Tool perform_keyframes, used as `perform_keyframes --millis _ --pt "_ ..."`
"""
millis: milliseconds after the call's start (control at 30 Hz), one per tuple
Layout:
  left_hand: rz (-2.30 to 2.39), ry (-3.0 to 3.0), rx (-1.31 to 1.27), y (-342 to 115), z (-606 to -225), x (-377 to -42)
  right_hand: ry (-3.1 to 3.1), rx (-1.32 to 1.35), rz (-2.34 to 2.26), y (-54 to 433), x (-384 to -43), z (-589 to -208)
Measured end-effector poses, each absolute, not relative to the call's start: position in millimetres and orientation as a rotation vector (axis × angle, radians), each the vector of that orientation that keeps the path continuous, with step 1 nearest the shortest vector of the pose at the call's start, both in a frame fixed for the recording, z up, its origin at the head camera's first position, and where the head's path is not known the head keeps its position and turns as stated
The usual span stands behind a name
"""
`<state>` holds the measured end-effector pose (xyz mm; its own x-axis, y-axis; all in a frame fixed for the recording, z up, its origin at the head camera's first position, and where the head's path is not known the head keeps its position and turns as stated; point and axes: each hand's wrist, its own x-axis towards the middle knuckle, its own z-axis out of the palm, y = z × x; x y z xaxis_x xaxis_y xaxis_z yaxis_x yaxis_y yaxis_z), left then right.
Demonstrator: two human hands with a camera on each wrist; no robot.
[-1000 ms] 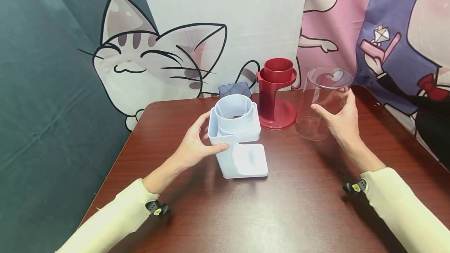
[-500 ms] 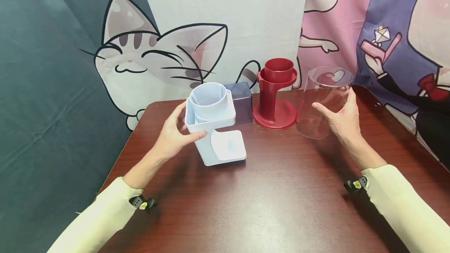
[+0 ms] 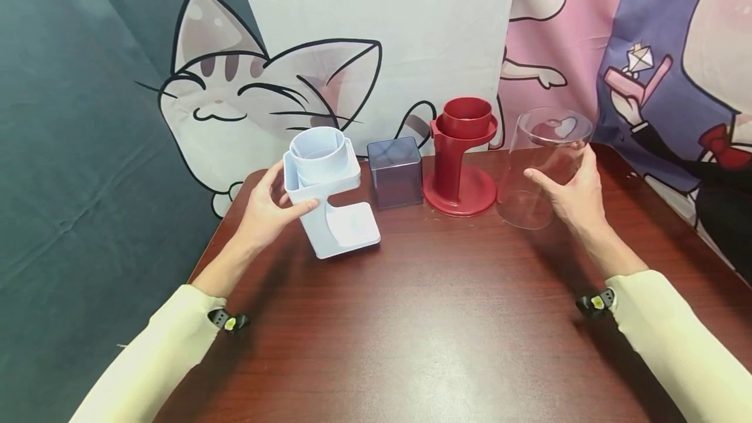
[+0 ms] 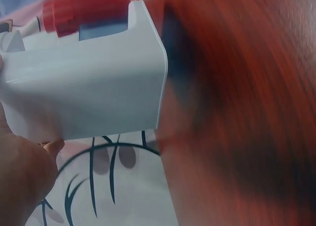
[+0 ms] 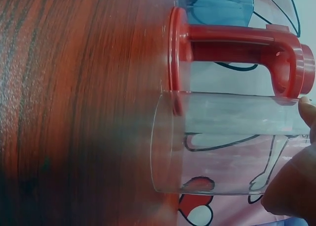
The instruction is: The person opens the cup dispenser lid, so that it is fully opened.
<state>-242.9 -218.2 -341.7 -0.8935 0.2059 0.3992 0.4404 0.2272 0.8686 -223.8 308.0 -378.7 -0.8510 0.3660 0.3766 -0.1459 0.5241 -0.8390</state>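
Observation:
My left hand [image 3: 261, 214] grips a pale blue-white plastic stand [image 3: 317, 230] at its upper part, thumb across the near side and fingers behind. A round cup [image 3: 320, 155] sits in the square top of this stand, over a flat square foot. In the left wrist view the stand's smooth back [image 4: 89, 92] shows, its foot close over the table. My right hand [image 3: 578, 198] holds a clear cylinder [image 3: 531, 172] around its upper right side, thumb in front. In the right wrist view the clear cylinder [image 5: 227, 117] overlaps the lower part of a red stand [image 5: 232, 43].
The red stand [image 3: 449, 168], with a round cup on top and a round base, stands at the back of the brown table [image 3: 423, 318]. Left of it is a dark translucent box [image 3: 396, 178]. A cartoon-printed cloth [image 3: 446, 31] hangs behind the table.
My left hand has carried the pale stand left and back, uncovering the dark box. My right hand and the clear cylinder have risen very slightly.

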Motion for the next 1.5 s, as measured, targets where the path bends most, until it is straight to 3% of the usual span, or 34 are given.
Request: perform_keyframes --millis 833,1500 --pt "-1.741 -2.270 -0.478 -225.9 -361.3 -308.1 -2.309 -0.135 1.282 314.8 -226.9 -379.9" --pt "-1.720 -2.312 -0.548 -229.5 -374.0 -326.0 -2.305 -0.090 1.272 316.5 -224.6 -379.6"
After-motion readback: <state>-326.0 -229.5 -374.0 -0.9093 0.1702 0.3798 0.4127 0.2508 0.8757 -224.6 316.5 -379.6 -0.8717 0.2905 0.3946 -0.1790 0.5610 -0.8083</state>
